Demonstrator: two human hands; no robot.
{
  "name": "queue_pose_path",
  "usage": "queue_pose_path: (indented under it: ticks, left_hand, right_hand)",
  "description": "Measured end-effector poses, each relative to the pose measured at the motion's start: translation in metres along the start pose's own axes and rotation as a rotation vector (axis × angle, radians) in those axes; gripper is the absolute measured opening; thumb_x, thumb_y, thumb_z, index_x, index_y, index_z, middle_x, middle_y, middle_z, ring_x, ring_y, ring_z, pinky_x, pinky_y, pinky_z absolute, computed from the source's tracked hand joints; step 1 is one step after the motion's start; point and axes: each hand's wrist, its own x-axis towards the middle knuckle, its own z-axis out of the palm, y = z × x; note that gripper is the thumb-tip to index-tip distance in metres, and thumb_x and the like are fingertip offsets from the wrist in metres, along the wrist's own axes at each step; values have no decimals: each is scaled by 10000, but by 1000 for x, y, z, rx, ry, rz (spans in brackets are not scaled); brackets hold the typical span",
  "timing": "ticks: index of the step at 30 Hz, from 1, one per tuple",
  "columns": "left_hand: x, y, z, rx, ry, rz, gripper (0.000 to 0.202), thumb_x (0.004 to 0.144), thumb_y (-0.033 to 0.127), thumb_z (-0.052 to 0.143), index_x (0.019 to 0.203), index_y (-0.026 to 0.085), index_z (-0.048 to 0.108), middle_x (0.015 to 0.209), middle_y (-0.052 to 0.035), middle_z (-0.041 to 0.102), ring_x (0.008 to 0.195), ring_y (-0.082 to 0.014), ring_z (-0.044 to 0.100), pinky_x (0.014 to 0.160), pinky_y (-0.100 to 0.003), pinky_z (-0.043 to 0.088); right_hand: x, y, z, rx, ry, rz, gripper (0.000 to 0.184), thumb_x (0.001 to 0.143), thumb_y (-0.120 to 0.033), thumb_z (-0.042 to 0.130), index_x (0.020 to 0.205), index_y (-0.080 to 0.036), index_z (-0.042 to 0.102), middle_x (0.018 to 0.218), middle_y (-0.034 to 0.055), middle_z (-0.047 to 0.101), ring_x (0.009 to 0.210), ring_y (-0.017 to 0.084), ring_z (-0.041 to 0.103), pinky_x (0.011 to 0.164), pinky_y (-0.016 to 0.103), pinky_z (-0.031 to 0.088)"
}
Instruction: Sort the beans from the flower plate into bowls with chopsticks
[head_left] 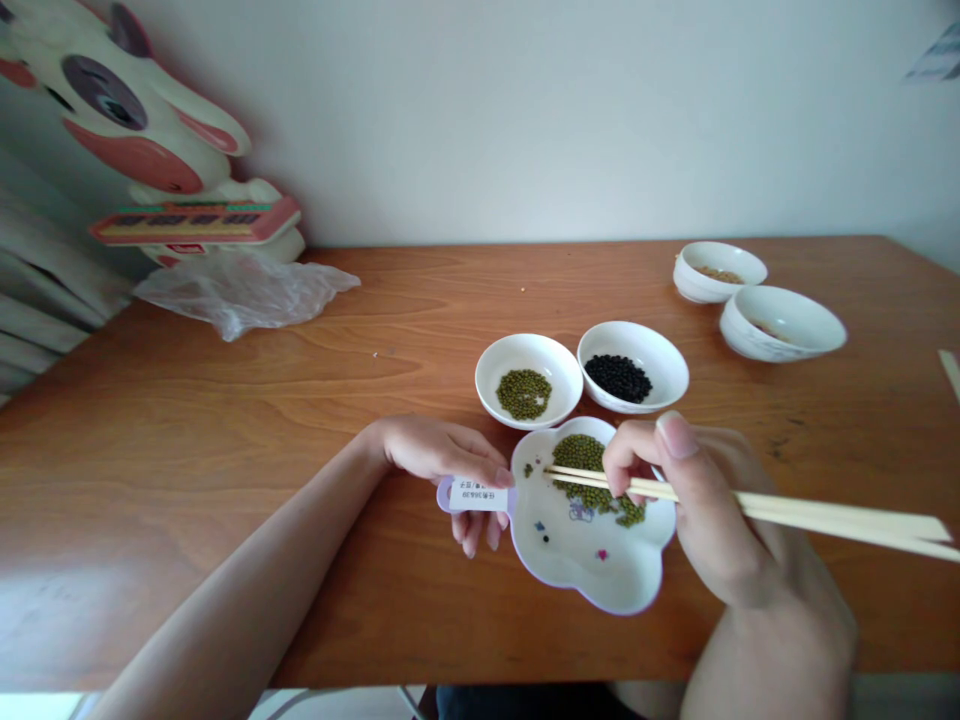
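a label (pixel 480 496) is being displayed upside down on the handle (pixel 444 494), its print too small for full reading. the handle is being pinched by the left hand (pixel 451 462), thumb uppermost. chopsticks (pixel 836 516) are being gripped by the right hand (pixel 709 510), tips nearly together at green beans (pixel 576 455) in the scalloped dish (pixel 592 575) near two bowls (pixel 489 388); whether a bean is being pinched cannot be told.

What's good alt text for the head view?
The right hand holds chopsticks over green beans in a white dish whose labelled handle the left hand holds. Behind stand a bowl of green beans and another bowl of black beans.
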Motion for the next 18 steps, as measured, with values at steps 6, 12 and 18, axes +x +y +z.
queue_pose_path:
  ticks: [6,12,18]
  left_hand:
    - [0,-1,0,-8,3,2,427,1045,421,470,1132,54,671,1100,-186,748,819,-208,765,729,-284,613]
    - [-1,-2,-1,-2,-4,-2,416,1058,396,451,1121,52,675,1098,-183,749,845,-205,765,739,-279,609]
    - [-3,1,-1,12,-23,6,435,1053,433,460,1174,81,685,1118,-169,749,826,-189,766,732,-278,615]
  right_hand:
    - [0,4,2,3,13,-23,612,1070,-542,234,684,-204,569,596,3,540,561,138,492,554,326,331]
    - [2,9,5,-7,68,-62,607,1079,-506,256,666,-205,583,588,3,549,555,136,495,547,326,331]
    - [-2,13,1,74,240,-172,669,1069,-526,231,613,-219,612,557,19,593,508,152,512,504,333,343]
